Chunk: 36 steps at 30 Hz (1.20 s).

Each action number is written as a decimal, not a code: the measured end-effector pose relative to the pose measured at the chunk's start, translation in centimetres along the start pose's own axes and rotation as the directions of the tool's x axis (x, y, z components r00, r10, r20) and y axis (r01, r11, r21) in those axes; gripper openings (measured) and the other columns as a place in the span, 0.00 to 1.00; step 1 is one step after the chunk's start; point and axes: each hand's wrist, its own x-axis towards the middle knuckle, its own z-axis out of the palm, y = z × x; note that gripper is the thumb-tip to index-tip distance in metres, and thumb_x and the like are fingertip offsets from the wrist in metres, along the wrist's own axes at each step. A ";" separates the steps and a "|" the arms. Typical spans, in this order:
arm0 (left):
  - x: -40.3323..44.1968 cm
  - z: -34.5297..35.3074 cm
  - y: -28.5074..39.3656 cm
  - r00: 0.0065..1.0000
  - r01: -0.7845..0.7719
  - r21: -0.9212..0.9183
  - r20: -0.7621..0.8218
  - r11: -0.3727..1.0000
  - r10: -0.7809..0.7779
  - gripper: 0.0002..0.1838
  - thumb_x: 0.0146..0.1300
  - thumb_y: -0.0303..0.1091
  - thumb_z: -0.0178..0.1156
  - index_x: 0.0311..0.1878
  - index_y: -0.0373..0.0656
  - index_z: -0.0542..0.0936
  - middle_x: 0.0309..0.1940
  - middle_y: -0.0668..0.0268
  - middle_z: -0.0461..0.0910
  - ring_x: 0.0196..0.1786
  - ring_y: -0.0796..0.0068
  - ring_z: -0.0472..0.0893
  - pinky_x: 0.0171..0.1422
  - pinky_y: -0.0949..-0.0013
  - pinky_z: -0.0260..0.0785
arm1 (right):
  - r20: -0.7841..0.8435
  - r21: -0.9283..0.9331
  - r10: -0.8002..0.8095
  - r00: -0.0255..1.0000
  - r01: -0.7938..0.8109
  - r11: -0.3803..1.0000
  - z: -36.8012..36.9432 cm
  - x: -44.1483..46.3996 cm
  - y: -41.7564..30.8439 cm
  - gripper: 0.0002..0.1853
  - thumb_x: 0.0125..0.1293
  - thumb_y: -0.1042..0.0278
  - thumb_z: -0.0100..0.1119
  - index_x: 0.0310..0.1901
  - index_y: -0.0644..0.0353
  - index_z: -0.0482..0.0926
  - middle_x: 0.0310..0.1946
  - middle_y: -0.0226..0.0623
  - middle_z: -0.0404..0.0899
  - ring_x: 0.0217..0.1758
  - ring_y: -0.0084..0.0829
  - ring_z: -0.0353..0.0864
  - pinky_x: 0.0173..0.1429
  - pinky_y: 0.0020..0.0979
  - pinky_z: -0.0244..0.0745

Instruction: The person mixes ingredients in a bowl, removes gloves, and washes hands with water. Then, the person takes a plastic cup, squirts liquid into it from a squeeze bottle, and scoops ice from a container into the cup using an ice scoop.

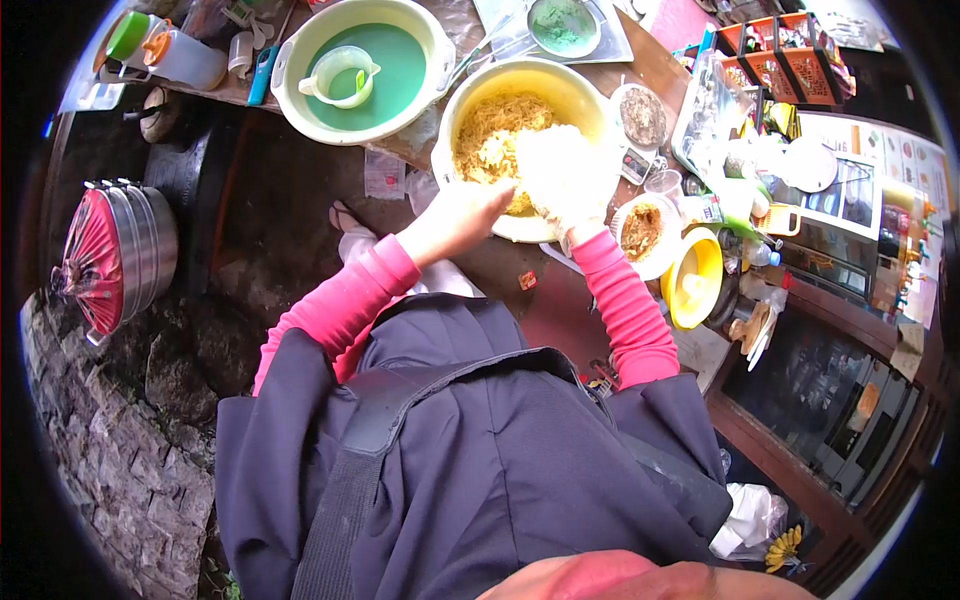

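A pale yellow basin [603,108] holds a heap of yellow noodle-like food [505,120]. My left hand [468,213] is closed over the basin's near side, its fingertips close to my right hand. Whatever it grips, if anything, is hidden. Bright glare washes out my right hand [565,180], which is over the food and seems to be in a clear plastic glove. Its fingers and anything in them cannot be made out. Just right of that hand stands a white bowl [672,262] with reddish-brown food [640,232].
A basin of green liquid [400,70] with a measuring jug [342,78] in it stands at the left. A kitchen scale [637,165], a yellow basin [693,280] and orange baskets [775,65] are to the right. A steamer pot [150,245] sits at far left.
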 end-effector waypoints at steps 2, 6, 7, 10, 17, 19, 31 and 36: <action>0.0 0.6 1.0 0.982 -0.159 -0.042 -0.107 0.986 0.154 0.06 0.61 0.27 0.50 0.38 0.35 0.73 0.25 0.48 0.76 0.31 0.50 0.79 0.35 0.55 0.71 | -0.039 0.050 -0.025 0.999 0.027 0.998 0.3 -0.1 -0.3 0.11 0.58 0.59 0.53 0.34 0.54 0.82 0.32 0.38 0.80 0.41 0.39 0.77 0.46 0.42 0.71; 0.0 3.9 0.3 0.986 -0.101 -0.106 -0.143 0.989 0.086 0.05 0.59 0.26 0.50 0.36 0.35 0.73 0.24 0.48 0.75 0.29 0.50 0.79 0.34 0.55 0.71 | -0.008 -0.013 -0.071 0.997 0.071 0.997 -2.7 -0.3 -1.5 0.11 0.59 0.59 0.52 0.32 0.54 0.82 0.30 0.37 0.80 0.39 0.39 0.77 0.44 0.42 0.70; 0.2 3.6 -0.1 0.985 -0.106 -0.100 -0.145 0.989 0.091 0.05 0.59 0.26 0.50 0.36 0.35 0.73 0.24 0.48 0.75 0.29 0.50 0.79 0.34 0.55 0.71 | -0.026 -0.016 -0.096 0.995 0.096 0.995 -3.3 0.4 -1.9 0.11 0.59 0.60 0.51 0.31 0.54 0.81 0.30 0.37 0.79 0.38 0.39 0.77 0.43 0.42 0.70; 0.0 3.5 -1.5 0.999 -0.011 -0.012 -0.052 1.000 0.010 0.07 0.62 0.30 0.49 0.34 0.35 0.72 0.18 0.50 0.74 0.25 0.50 0.78 0.30 0.55 0.70 | -0.108 0.042 -0.126 0.986 0.131 0.990 -2.0 0.2 -1.9 0.11 0.59 0.59 0.52 0.30 0.54 0.81 0.29 0.36 0.79 0.36 0.38 0.77 0.41 0.41 0.70; 0.4 3.1 -4.1 0.993 0.082 -0.003 -0.085 0.997 -0.082 0.10 0.64 0.32 0.49 0.31 0.36 0.74 0.22 0.48 0.76 0.27 0.49 0.79 0.33 0.54 0.70 | 0.073 -0.025 -0.146 0.987 0.148 0.989 -4.6 0.4 -3.5 0.10 0.61 0.61 0.52 0.36 0.56 0.81 0.32 0.38 0.79 0.36 0.36 0.78 0.42 0.38 0.73; 0.6 3.0 -4.8 0.988 0.062 0.020 -0.140 0.998 -0.058 0.09 0.64 0.31 0.49 0.32 0.36 0.73 0.21 0.49 0.76 0.27 0.50 0.79 0.33 0.54 0.70 | 0.048 0.037 -0.085 0.995 0.084 0.996 -3.9 0.0 -3.4 0.10 0.60 0.61 0.53 0.36 0.56 0.81 0.32 0.39 0.79 0.36 0.37 0.78 0.42 0.38 0.73; 1.2 4.1 -3.3 0.953 -0.201 0.067 -0.216 0.977 0.210 0.06 0.62 0.30 0.50 0.35 0.37 0.74 0.17 0.55 0.74 0.21 0.56 0.78 0.26 0.58 0.70 | -0.181 0.349 -0.139 0.974 0.196 0.916 -2.9 -1.1 -3.4 0.10 0.50 0.65 0.60 0.35 0.54 0.80 0.34 0.37 0.79 0.41 0.39 0.76 0.47 0.41 0.69; 0.5 4.3 -4.1 0.996 -0.038 0.179 -0.067 0.983 0.050 0.08 0.63 0.32 0.50 0.34 0.37 0.75 0.17 0.55 0.75 0.23 0.54 0.79 0.29 0.58 0.71 | -0.119 0.341 -0.140 0.983 0.173 0.924 -4.3 -1.0 -3.3 0.10 0.47 0.67 0.63 0.34 0.55 0.80 0.34 0.36 0.79 0.41 0.37 0.78 0.48 0.37 0.72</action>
